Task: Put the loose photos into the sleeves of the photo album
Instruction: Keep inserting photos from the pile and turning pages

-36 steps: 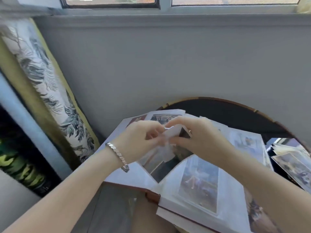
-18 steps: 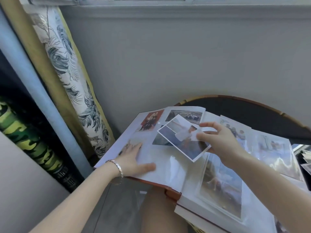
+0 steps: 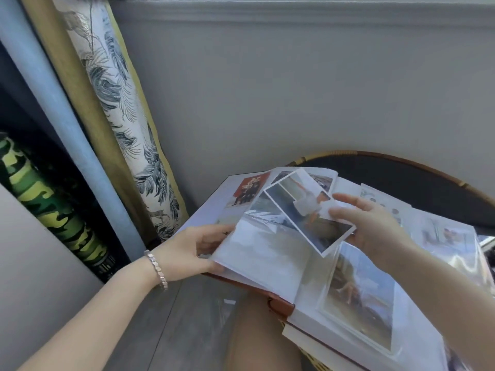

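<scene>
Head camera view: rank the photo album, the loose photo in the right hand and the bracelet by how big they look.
1. photo album, largest by far.
2. loose photo, pinched by the right hand.
3. bracelet, smallest, though it is nearer the camera.

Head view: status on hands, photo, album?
Left hand grips edge of left page, raised off album. Right hand pinches loose photo above that page. Not yet sleeved; sleeve opening not discernible.
</scene>
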Demonstrator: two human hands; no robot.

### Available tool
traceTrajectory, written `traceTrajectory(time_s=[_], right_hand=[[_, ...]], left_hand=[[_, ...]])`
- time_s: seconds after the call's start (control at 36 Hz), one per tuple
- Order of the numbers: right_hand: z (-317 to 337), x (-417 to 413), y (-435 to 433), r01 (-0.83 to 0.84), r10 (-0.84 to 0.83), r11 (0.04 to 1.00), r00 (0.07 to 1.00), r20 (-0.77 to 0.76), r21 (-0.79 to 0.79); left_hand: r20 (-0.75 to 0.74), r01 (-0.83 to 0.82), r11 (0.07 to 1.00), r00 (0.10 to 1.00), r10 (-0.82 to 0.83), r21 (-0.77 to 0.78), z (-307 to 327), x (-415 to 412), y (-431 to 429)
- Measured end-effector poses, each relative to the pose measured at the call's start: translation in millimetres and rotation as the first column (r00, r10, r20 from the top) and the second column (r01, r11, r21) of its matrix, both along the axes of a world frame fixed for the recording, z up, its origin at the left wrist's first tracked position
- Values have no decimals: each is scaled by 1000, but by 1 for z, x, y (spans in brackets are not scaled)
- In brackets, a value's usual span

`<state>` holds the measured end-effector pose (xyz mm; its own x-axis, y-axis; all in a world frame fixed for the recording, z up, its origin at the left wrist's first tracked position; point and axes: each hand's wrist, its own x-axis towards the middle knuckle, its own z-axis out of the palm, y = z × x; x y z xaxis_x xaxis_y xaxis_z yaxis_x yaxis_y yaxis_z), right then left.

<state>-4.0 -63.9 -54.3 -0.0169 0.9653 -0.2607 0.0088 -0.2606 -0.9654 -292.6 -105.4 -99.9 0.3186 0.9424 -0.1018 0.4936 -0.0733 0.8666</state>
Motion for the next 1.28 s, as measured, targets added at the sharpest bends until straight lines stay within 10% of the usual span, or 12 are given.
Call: traceTrajectory(time_s=[0.33,0.92,1.28], right_hand=[[18,2,-5,-118,68,988,916,-396,-103],[86,-16,20,-198,335,936,752,-567,291],[93,-49,17,-396,536,831,758,-372,391]], left_hand=[[329,-405,724,909,255,558,36,51,-14],[402,-295,928,896,188,225,95,102,-26],[458,-344,917,861,221,204,104,102,-31]])
